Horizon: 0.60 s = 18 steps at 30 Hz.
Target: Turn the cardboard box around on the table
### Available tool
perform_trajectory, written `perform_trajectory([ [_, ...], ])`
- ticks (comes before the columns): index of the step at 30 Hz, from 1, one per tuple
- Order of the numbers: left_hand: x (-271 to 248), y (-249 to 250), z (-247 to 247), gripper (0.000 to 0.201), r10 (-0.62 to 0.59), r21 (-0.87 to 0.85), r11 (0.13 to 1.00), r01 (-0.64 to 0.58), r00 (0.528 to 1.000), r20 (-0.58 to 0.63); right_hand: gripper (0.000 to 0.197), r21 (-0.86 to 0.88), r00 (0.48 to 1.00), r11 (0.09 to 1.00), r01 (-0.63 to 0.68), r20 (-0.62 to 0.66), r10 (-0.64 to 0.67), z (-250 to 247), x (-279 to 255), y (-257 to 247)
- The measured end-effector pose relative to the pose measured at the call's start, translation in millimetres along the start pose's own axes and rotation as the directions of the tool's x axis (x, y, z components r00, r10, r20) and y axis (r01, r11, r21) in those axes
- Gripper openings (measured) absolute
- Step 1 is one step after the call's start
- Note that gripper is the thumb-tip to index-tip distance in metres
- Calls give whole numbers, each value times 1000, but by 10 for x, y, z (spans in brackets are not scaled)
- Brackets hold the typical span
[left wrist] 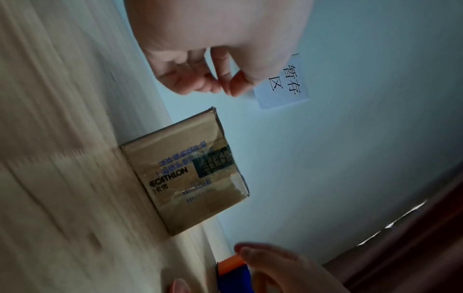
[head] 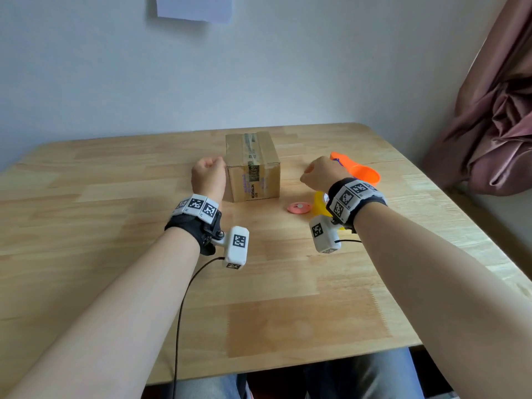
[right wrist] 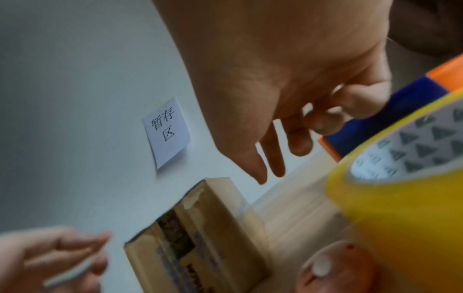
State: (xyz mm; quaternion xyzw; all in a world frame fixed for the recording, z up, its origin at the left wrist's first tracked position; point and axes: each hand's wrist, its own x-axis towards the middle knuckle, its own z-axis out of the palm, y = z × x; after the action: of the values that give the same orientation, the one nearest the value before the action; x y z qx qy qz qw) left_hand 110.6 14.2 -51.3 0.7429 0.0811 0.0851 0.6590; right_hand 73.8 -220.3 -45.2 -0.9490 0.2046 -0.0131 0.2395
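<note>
**Status: box sealed with old tape, tape tools untouched, both hands raised**

The cardboard box [head: 252, 165] stands upright near the middle of the counter [head: 115, 254], its flaps closed and a worn strip of tape running over the top and down the front. No fresh tape shows on it.

The left hand [head: 208, 175] hovers just beside the box's left face. Its grip is closed, fingers curled to the thumb; the left wrist view shows nothing clearly held.

The right hand [head: 322, 172] hangs above the counter to the right of the box, fingers loosely bent, holding nothing. Near it lie the orange tape dispenser [head: 357, 168], a yellow tape roll [right wrist: 400, 198] and a pink disc [head: 299, 207]. None is in hand, so any taping work appears not yet begun.

**Limits of view**

- The right wrist covers most of the yellow roll in the head view.
- Both wrist views are blurred.
- A thin pale sliver near the left fingers in the right wrist view cannot be identified.
- The box contents are hidden.
</note>
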Motion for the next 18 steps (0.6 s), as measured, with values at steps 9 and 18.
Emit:
perform_trajectory([
  [9, -97, 2, -93, 45, -226, 58, 974, 218, 933, 280, 42, 322, 990, 942, 99, 67, -128, 142, -106, -445],
  [18, -406, 183, -204, 31, -237, 167, 966, 198, 936, 262, 20, 203, 987, 979, 9, 156, -42, -60, -419, -566],
])
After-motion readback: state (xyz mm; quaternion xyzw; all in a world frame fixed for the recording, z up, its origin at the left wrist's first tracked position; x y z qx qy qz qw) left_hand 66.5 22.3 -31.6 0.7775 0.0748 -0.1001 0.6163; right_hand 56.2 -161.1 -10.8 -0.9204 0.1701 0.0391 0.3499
